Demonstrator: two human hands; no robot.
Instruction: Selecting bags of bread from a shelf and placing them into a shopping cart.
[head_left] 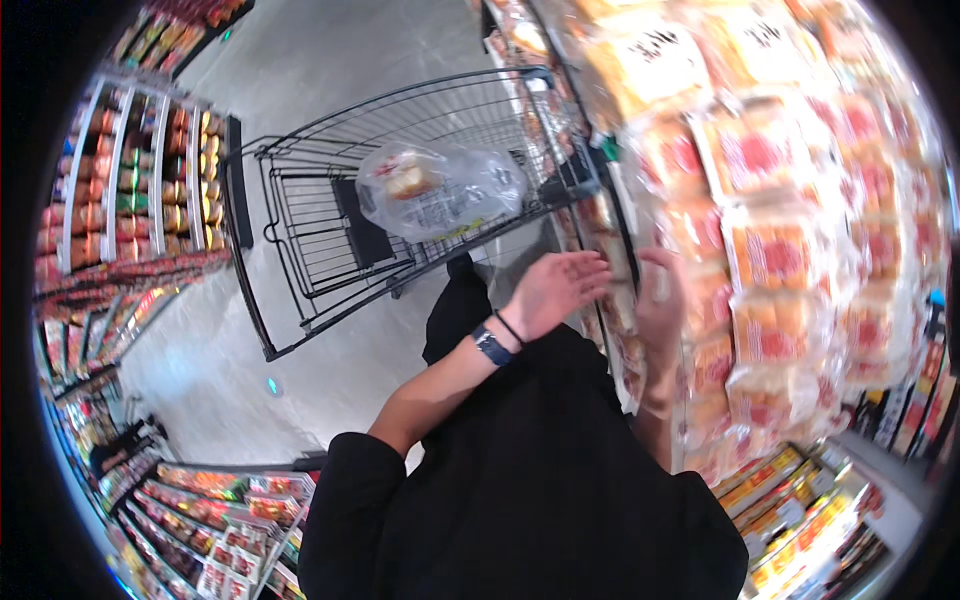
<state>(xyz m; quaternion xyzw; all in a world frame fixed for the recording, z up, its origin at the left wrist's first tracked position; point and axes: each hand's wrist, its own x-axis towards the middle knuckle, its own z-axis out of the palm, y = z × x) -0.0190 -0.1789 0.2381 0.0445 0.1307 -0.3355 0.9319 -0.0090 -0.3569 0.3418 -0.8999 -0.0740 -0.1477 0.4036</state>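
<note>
My left hand is held out palm up in front of my body, fingers stretched and nothing in it. A dark watch and a thin black band circle that wrist. Slightly blurred, my right hand is raised beside the bread display, its fingers loosely curved and apart, with nothing visible in it. Close to it are stacked clear packs of sliced bread with red round marks. The shopping cart stands ahead of me. Inside it lies a clear plastic bag with a bread-like item in it.
Larger bread packs fill the display's far end. Shelves of jars and packets stand at the left. Sloped racks of packaged goods are at the lower left, yellow packages at the lower right. Grey floor runs between them.
</note>
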